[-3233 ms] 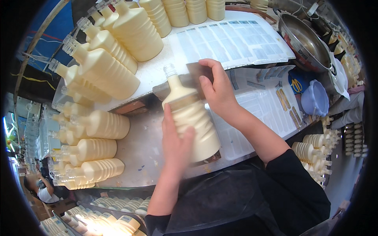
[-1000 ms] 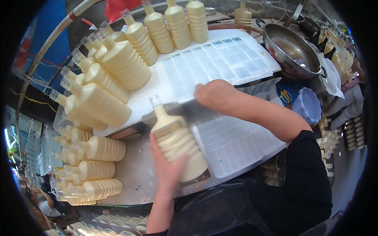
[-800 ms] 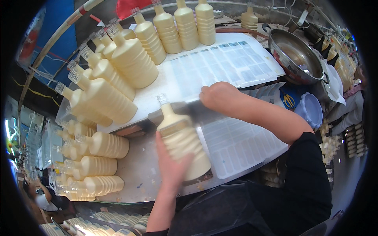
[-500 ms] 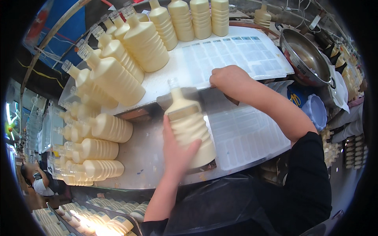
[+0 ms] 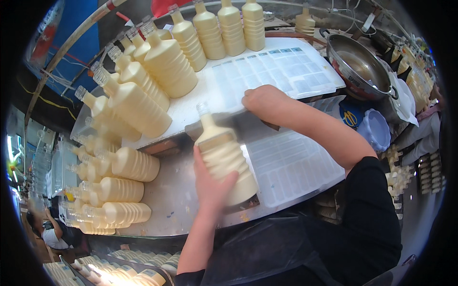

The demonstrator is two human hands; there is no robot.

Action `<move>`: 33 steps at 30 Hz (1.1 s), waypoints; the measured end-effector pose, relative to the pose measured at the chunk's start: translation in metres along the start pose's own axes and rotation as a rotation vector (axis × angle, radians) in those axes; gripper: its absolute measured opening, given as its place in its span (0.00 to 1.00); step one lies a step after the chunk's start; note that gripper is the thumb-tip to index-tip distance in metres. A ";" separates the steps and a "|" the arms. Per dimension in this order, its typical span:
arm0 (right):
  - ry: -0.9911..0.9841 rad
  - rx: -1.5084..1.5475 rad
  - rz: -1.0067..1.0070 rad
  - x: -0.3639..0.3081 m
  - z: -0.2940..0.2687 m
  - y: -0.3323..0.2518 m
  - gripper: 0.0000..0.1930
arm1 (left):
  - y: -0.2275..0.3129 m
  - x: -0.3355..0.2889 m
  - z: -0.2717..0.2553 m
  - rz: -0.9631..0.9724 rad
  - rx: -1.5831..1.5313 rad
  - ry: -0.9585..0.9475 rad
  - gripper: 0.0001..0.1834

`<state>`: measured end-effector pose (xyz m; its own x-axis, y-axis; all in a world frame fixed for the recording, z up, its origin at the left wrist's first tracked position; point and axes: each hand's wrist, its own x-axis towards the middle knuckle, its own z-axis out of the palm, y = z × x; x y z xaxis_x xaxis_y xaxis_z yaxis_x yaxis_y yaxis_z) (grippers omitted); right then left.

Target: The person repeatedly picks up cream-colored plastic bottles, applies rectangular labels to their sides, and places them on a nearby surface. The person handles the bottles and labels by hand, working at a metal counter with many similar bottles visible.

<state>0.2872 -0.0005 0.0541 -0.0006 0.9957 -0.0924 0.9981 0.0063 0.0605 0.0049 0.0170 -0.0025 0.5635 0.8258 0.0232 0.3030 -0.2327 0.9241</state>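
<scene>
While the left hand (image 5: 211,187) holds it, the cream bottle (image 5: 222,148) is clear-necked.

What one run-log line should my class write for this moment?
left hand: gripping cream bottle | right hand: at printed sheet, grip unclear | metal pan: right of sheet

the left hand (image 5: 213,187) grips a cream bottle (image 5: 225,148), neck toward eleven o'clock. at the bottle's one o'clock, the right hand (image 5: 265,102) curls round a dark piece (image 5: 271,125), mostly hidden. from the view's centre, other bottles (image 5: 170,67) stand from ten to twelve o'clock, a pan (image 5: 358,59) at two, a basin (image 5: 373,133) at three.
</scene>
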 end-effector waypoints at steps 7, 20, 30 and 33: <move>0.413 -0.005 0.450 0.005 0.012 0.028 0.08 | 0.007 -0.001 0.001 -0.020 -0.072 -0.009 0.62; 0.564 0.170 0.852 -0.088 0.009 0.045 0.18 | 0.001 -0.002 0.005 -0.022 -0.123 -0.018 0.62; 0.293 0.210 0.842 -0.053 -0.023 0.111 0.14 | -0.012 0.001 0.001 0.038 -0.126 -0.007 0.61; 0.457 0.130 1.011 -0.090 -0.040 0.166 0.15 | -0.013 0.001 0.003 0.042 -0.143 -0.023 0.62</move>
<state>0.4509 -0.0857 0.1122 0.8194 0.4781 0.3164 0.5512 -0.8087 -0.2054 0.0040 0.0189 -0.0157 0.5914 0.8045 0.0552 0.1678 -0.1897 0.9674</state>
